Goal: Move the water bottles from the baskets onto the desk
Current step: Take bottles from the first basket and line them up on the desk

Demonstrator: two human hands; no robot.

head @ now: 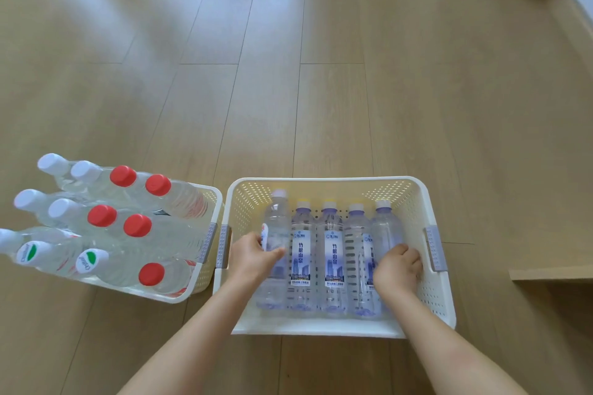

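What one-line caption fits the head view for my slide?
Both hands reach into the right basket of five lying water bottles, left hand gripping the leftmost bottle, right hand the rightmost bottle.

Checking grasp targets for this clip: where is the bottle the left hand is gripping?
In the head view, the bottle lies leftmost of five in the right basket, against its left wall, with the left hand curled round its middle.

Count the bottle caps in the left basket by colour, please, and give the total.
Left basket, caps:
Red caps: 5
Plain white caps: 5
White caps with green logo: 2
Total: 12
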